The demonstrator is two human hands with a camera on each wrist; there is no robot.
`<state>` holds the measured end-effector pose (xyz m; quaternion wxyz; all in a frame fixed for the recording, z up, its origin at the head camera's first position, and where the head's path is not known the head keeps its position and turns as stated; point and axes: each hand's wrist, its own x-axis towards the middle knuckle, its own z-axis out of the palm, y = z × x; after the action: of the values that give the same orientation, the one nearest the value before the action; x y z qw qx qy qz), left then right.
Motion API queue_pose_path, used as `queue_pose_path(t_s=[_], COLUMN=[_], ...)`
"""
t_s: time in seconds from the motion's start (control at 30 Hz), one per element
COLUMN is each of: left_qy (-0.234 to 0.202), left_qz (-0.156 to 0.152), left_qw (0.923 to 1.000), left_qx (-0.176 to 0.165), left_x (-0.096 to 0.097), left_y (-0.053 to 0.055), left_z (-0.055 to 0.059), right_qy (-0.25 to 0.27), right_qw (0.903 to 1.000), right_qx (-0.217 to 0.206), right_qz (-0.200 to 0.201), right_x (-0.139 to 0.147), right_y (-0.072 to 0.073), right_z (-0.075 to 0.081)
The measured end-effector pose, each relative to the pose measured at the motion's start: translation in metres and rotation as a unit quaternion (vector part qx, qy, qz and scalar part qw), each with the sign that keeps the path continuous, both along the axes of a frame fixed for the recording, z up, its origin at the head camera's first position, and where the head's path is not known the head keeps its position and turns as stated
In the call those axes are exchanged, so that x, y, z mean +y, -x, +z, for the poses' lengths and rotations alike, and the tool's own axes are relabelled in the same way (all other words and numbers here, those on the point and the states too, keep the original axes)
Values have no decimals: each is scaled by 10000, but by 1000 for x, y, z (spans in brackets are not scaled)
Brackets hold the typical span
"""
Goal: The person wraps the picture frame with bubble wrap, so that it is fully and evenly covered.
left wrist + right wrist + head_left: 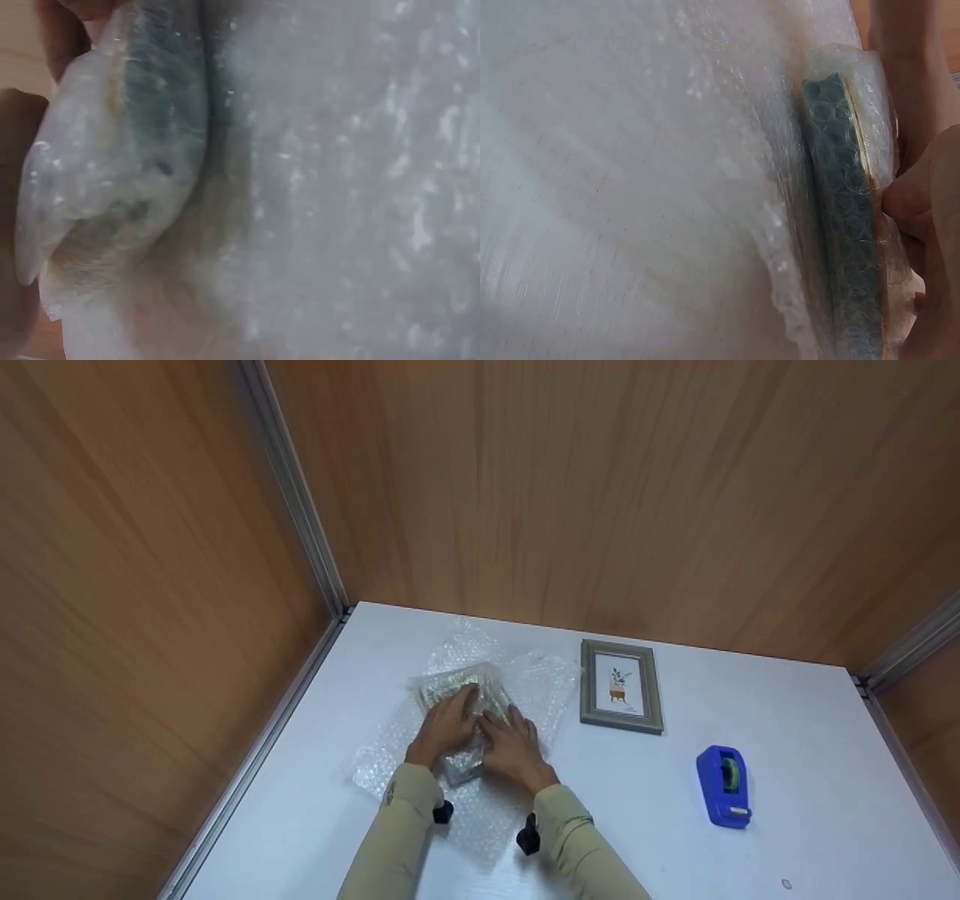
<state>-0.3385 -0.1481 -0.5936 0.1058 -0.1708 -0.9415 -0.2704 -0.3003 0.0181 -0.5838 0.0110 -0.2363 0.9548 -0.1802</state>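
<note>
A flat rectangular, frame-like package (452,682) lies at an angle on a spread sheet of bubble wrap (547,679), with layers of the wrap folded over it. Through the bubbles, its side (840,187) looks dark green with a thin gold-toned line along the edge. My left hand (446,727) rests on the package's upper face, fingers reaching toward its middle. On the right part lies my right hand (516,750), fingers spread over the wrap and thumb toward the left hand. Both hands press the wrap against the package; its middle is partly hidden beneath them.
A grey-green picture frame (621,686) with a plant print lies right of the wrap, near the back. Farther right stands a blue tape dispenser (724,787) with a green roll. Wooden panels (600,495) border the white table (810,780) at the back and sides.
</note>
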Motion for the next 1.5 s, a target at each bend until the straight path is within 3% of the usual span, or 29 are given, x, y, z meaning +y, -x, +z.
queue_pose_path(t_s=[0.13, 0.27, 0.33, 0.43, 0.67, 0.87, 1.07, 1.17, 1.33, 1.5], left_qy=[583, 1038, 979, 827, 640, 725, 1169, 1357, 1314, 1536], left_qz=[-4, -66, -120, -198, -323, -178, -102, -90, 18, 108], left_qw=[9955, 9789, 9726, 9688, 9660, 9645, 9629, 9626, 9641, 9671], left_qx=[-752, -1761, -2106, -2328, -2486, -2532, -2431, -2344, -2306, -2025], left_x=[-8, -18, -22, -28, -31, -27, -21, -19, -17, -13], left_y=[-2, -6, -7, -9, -10, -9, -10, -10, -10, -13], left_z=[15, 26, 28, 27, 28, 32, 34, 34, 34, 33], right_qy=[5, 31, 110, 231, 529, 507, 250, 277, 331, 502], right_qw=[10000, 10000, 9998, 9994, 9983, 9983, 9971, 9974, 9984, 9983], right_qx=[-4, -89, -165, -266, -236, 279, 711, 662, 454, 299], right_qz=[2, -29, -48, -52, -113, -43, 98, 78, -17, -71], right_x=[0, 1, 1, 2, 4, 6, 5, 5, 4, 2], right_y=[2, 4, 4, 4, 7, 8, 6, 5, 5, 6], right_z=[-1, -2, -3, -2, 3, 0, -7, -7, -7, -7])
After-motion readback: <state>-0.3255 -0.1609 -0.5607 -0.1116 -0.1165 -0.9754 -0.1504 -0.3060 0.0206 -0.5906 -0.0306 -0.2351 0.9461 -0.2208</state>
